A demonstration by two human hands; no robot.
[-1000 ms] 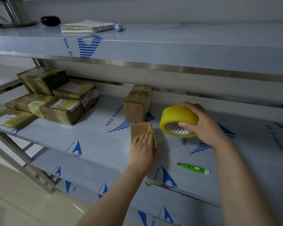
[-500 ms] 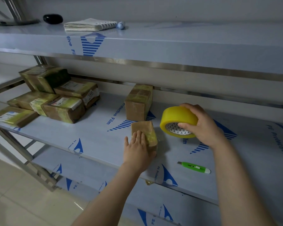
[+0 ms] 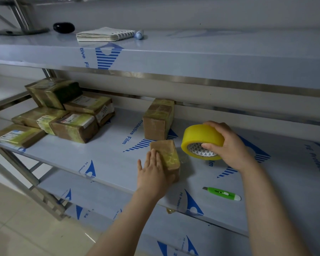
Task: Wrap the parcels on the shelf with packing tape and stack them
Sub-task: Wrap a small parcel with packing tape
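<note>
A small brown parcel [image 3: 169, 156] lies on the middle shelf [image 3: 103, 154], partly covered in yellowish tape. My left hand [image 3: 152, 174] lies flat with straight fingers against the parcel's left side and top. My right hand [image 3: 227, 146] grips a yellow roll of packing tape [image 3: 199, 136] just right of the parcel, thumb in the core. A taller taped parcel [image 3: 158, 121] stands behind it. A pile of several taped parcels [image 3: 63, 111] sits at the shelf's left end.
A green utility knife [image 3: 222, 194] lies near the shelf's front edge on the right. The top shelf [image 3: 192, 52] holds a spiral notebook [image 3: 104, 34], a pen and a black oval object [image 3: 63, 27]. A lower shelf and tiled floor show below.
My left hand slid from the top of the small parcel to its left side, fingers straightening. The tape roll stayed beside the parcel.
</note>
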